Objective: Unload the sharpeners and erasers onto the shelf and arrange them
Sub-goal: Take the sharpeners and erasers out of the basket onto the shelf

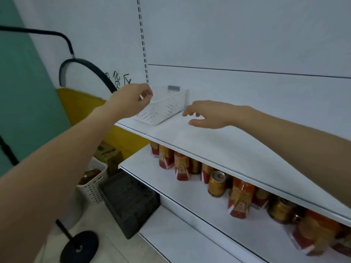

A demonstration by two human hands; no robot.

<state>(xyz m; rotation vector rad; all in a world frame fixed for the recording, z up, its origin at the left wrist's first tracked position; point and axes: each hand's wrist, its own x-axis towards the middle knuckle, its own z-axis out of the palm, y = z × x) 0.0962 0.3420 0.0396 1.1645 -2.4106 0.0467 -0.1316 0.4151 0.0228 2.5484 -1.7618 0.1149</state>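
Note:
A white perforated basket (164, 107) stands at the far left end of the top white shelf (218, 147); what it contains is hidden. My left hand (133, 99) hovers over the basket's left rim with its fingers curled, pinching a small pale item (141, 96) too small to identify. Just right of the basket, my right hand (209, 114) hangs a little above the shelf with relaxed, spread fingers and holds nothing. No other sharpeners or erasers are visible on the shelf.
The lower shelf (171, 186) carries gold cans (216, 184) and several orange-red packs (239, 201). On the floor at left sit a black crate (131, 202), a white laundry-style basket (93, 185), a cardboard box (110, 154) and a black stand base (79, 247).

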